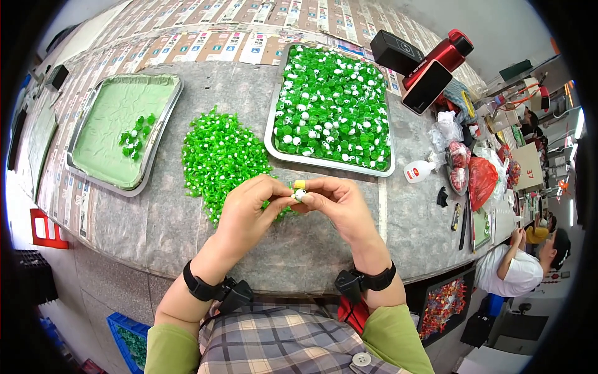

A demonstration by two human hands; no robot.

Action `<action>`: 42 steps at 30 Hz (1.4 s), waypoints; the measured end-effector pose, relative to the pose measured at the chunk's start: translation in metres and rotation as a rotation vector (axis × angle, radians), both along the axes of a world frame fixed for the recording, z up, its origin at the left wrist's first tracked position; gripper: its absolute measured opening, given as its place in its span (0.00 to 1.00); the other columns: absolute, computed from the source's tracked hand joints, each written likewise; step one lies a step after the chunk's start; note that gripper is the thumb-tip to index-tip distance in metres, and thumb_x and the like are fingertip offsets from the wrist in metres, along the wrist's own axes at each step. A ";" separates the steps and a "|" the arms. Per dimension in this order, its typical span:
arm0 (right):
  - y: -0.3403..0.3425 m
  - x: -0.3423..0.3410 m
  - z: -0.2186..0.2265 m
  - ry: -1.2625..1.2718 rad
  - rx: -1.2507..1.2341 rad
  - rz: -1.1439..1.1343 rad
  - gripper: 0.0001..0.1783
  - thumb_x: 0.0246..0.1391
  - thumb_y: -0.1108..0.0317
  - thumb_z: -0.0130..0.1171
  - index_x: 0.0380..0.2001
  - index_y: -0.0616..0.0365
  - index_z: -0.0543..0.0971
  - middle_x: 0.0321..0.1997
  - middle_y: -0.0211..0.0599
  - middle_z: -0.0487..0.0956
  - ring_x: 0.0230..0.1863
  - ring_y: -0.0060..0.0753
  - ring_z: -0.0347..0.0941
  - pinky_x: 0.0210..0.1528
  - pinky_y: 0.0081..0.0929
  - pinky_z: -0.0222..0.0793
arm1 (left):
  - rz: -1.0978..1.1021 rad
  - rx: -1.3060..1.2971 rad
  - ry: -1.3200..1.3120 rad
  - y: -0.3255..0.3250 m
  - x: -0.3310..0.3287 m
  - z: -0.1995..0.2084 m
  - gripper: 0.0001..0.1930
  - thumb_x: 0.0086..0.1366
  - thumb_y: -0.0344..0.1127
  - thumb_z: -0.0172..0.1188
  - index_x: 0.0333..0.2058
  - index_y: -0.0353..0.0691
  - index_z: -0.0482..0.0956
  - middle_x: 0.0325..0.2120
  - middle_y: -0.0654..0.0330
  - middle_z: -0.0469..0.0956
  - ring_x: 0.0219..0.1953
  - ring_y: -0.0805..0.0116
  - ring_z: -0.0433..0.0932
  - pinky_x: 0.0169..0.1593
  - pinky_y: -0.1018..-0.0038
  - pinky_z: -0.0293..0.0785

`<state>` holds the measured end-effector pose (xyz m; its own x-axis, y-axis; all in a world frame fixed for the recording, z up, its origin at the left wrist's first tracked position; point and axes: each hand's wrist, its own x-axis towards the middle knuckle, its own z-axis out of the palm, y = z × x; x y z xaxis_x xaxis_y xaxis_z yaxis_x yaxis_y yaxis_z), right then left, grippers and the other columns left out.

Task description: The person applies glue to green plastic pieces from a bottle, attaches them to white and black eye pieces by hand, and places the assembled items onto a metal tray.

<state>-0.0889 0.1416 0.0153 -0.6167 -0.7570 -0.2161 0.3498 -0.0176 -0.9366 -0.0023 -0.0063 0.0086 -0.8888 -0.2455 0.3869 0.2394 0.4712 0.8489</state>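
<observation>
Over the near edge of a heap of small green and white plastic pieces (224, 159), my two hands meet fingertip to fingertip. My right hand (342, 206) pinches a small white bead with a black dot (300, 195), like a toy eye, between thumb and index finger. Yellow tape wraps that index fingertip. The fingers of my left hand (249, 202) are pinched together against the bead's left side; a speck of green shows there, but most of what they grip is hidden. Behind, a metal tray (269, 134) is filled with green pieces bearing white dotted beads.
At the left lies a green-lined tray (103, 124) with several green and white pieces. To the right stand a white bottle (418, 171), a phone (427, 86), a red flask (445, 55), a black box (396, 52) and a red bag (483, 181). A person (520, 268) sits farther right.
</observation>
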 end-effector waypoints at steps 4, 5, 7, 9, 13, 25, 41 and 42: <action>-0.004 -0.005 -0.003 0.025 -0.014 -0.031 0.11 0.47 0.73 0.52 0.36 0.65 0.73 0.31 0.37 0.76 0.31 0.23 0.72 0.34 0.16 0.68 | 0.054 0.260 -0.162 -0.006 0.000 -0.003 0.04 0.48 0.25 0.59 0.25 0.34 0.74 0.20 0.61 0.73 0.24 0.76 0.72 0.28 0.81 0.68; -0.002 -0.007 -0.002 0.052 -0.038 -0.089 0.10 0.48 0.73 0.52 0.35 0.65 0.73 0.30 0.36 0.76 0.30 0.22 0.72 0.33 0.16 0.68 | 0.099 0.320 -0.190 -0.011 -0.002 -0.003 0.04 0.48 0.26 0.59 0.25 0.34 0.74 0.21 0.62 0.73 0.24 0.78 0.71 0.28 0.82 0.67; 0.008 -0.015 -0.007 0.176 0.004 -0.200 0.08 0.47 0.73 0.53 0.33 0.62 0.74 0.28 0.34 0.76 0.29 0.21 0.72 0.31 0.16 0.67 | 0.216 0.366 -0.222 -0.039 -0.005 0.001 0.04 0.49 0.28 0.60 0.25 0.36 0.75 0.19 0.67 0.73 0.22 0.83 0.67 0.26 0.87 0.62; 0.015 -0.020 -0.008 0.673 0.441 -0.083 0.08 0.44 0.71 0.55 0.31 0.60 0.74 0.28 0.35 0.75 0.27 0.24 0.72 0.30 0.17 0.66 | 0.353 0.227 -0.143 -0.085 0.003 0.008 0.04 0.50 0.29 0.59 0.25 0.35 0.75 0.18 0.69 0.72 0.20 0.85 0.64 0.24 0.88 0.59; 0.012 -0.016 -0.011 0.889 0.567 0.011 0.08 0.40 0.68 0.56 0.26 0.59 0.73 0.27 0.38 0.74 0.27 0.35 0.71 0.29 0.27 0.65 | 0.760 -0.130 -0.266 -0.186 0.029 -0.010 0.08 0.50 0.34 0.58 0.26 0.34 0.76 0.17 0.64 0.73 0.19 0.80 0.65 0.25 0.82 0.62; 0.010 -0.018 -0.025 1.136 0.600 0.087 0.08 0.42 0.70 0.54 0.28 0.60 0.69 0.25 0.36 0.70 0.26 0.33 0.68 0.29 0.26 0.62 | -0.080 -0.367 -0.148 -0.044 0.002 0.024 0.10 0.48 0.25 0.56 0.33 0.40 0.76 0.29 0.59 0.74 0.31 0.68 0.72 0.35 0.78 0.67; 0.101 -0.067 0.030 0.774 0.010 -1.244 0.05 0.48 0.70 0.52 0.27 0.61 0.72 0.22 0.23 0.69 0.23 0.11 0.61 0.26 0.09 0.57 | -0.062 0.583 -0.144 -0.001 0.002 0.015 0.08 0.53 0.26 0.55 0.33 0.32 0.75 0.24 0.64 0.73 0.26 0.78 0.72 0.28 0.83 0.69; 0.123 -0.081 0.019 0.799 0.007 -1.351 0.06 0.48 0.71 0.53 0.29 0.62 0.71 0.25 0.24 0.68 0.27 0.14 0.62 0.32 0.11 0.59 | -0.060 0.714 -0.189 -0.001 -0.001 0.015 0.08 0.53 0.27 0.55 0.34 0.32 0.74 0.24 0.63 0.74 0.26 0.78 0.72 0.29 0.82 0.70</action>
<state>-0.1695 0.2646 0.0343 -0.7635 0.4279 0.4837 -0.4876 0.1090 -0.8662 -0.0028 -0.0069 0.0237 -0.9443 -0.3288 -0.0098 0.0666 -0.2205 0.9731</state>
